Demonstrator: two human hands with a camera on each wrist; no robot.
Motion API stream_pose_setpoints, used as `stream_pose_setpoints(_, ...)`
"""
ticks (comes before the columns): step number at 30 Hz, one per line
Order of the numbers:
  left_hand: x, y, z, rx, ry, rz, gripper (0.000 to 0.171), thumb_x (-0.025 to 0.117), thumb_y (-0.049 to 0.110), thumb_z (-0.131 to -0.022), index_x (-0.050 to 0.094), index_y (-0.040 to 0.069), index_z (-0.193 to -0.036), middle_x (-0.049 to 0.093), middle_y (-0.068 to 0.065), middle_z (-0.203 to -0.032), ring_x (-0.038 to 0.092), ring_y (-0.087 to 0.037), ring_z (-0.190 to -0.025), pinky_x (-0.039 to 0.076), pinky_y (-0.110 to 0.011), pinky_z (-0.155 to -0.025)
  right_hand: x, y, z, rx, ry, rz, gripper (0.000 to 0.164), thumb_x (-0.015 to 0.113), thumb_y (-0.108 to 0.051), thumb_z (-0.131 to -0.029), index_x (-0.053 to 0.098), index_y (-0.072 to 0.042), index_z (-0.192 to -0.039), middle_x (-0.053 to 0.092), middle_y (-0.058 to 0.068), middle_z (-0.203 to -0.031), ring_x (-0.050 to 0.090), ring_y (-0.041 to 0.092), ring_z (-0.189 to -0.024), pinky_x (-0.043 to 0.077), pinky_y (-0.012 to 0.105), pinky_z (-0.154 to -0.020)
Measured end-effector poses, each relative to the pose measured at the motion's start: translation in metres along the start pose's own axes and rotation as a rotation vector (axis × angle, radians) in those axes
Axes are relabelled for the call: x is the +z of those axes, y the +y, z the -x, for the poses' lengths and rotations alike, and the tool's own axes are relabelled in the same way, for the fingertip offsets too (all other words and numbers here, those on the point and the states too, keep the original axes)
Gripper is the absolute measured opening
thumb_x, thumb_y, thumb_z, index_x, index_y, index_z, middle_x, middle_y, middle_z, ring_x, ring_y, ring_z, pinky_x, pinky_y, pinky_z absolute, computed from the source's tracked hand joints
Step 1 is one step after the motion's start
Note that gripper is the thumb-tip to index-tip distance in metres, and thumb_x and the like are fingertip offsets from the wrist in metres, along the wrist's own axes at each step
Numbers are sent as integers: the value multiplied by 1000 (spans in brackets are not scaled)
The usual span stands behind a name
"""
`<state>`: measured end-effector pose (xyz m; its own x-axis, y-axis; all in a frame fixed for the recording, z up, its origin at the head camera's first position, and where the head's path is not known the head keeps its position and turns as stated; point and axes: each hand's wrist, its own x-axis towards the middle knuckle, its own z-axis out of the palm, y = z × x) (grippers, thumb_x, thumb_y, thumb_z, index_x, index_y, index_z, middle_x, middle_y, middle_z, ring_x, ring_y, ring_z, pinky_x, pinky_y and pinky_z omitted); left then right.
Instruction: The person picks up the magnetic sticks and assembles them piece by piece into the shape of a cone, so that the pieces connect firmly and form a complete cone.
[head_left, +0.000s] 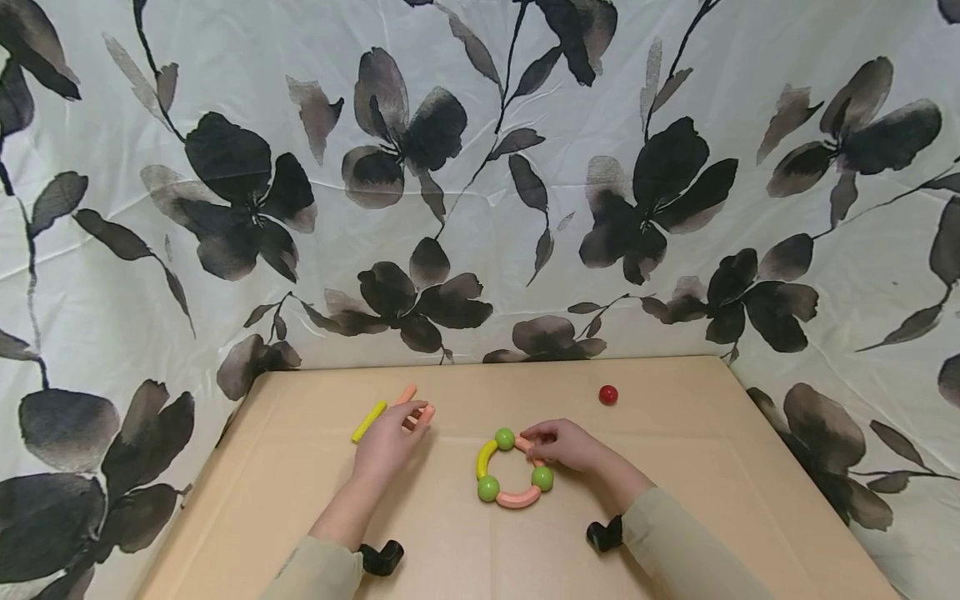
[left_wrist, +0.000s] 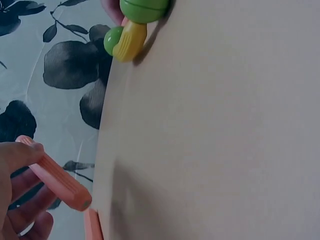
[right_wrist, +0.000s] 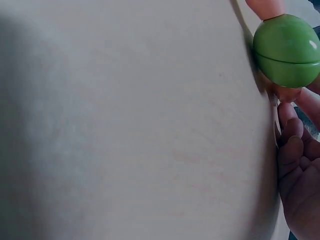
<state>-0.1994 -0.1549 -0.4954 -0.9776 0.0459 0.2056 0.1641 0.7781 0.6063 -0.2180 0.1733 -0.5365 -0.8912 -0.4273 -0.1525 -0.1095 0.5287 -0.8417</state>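
My left hand (head_left: pixel 386 442) pinches a straight pink stick (left_wrist: pixel 62 185) between thumb and fingers, raised off the board. Just beyond that hand lie a second pink stick (head_left: pixel 407 394) and a yellow stick (head_left: pixel 369 422). A ring of joined pieces sits mid-board: green balls (head_left: pixel 487 488), a curved yellow piece (head_left: pixel 486 460) and a curved pink piece (head_left: pixel 518 499) at the near side. At the ring's right side my right hand (head_left: pixel 568 446) grips another pink piece (head_left: pixel 522 444) between two green balls, its fingers hiding much of it. The right wrist view shows one green ball (right_wrist: pixel 287 50) above the fingertips.
A red ball (head_left: pixel 608 395) rests near the far edge of the tan board (head_left: pixel 300 483), right of the ring. Floral cloth (head_left: pixel 480 208) rises behind the board and along both sides. Black wrist cameras (head_left: pixel 381 558) sit on both sleeves.
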Motion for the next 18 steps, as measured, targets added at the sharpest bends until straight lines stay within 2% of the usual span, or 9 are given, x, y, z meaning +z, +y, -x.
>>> stream_pose_setpoints(4, 9, 12, -3, 49, 18, 73, 34, 76, 25, -89, 70, 20, -122, 71, 7, -101, 66, -13, -90, 52, -36, -76, 0, 0, 0, 17, 6, 17, 36, 76, -19, -87, 71, -5, -120, 59, 1, -84, 50, 16, -78, 42, 26, -68)
stream_pose_setpoints(9, 24, 32, -6, 95, 27, 209, 35, 75, 25, -90, 68, 22, -124, 70, 10, -104, 65, -8, -94, 53, -32, -77, -1, 0, -1, 28, 2, 35, 34, 77, -20, -87, 72, -6, -117, 61, 0, -86, 51, 16, -79, 42, 26, -68)
stream_pose_setpoints(14, 40, 58, -8, 103, -7, 325, 36, 76, 24, -89, 67, 26, -124, 69, 13, -104, 65, -7, -97, 53, -30, -79, -1, 1, -3, 34, -4, 49, 32, 77, -21, -87, 73, -7, -116, 61, 0, -86, 52, 16, -79, 43, 27, -69)
stream_pose_setpoints(18, 48, 73, -9, 118, -51, 365, 34, 75, 24, -89, 66, 25, -122, 68, 12, -105, 66, -9, -99, 53, -31, -81, -1, -1, -3, 32, -7, 57, 31, 76, -21, -88, 73, -7, -116, 62, 0, -87, 52, 17, -80, 43, 30, -71)
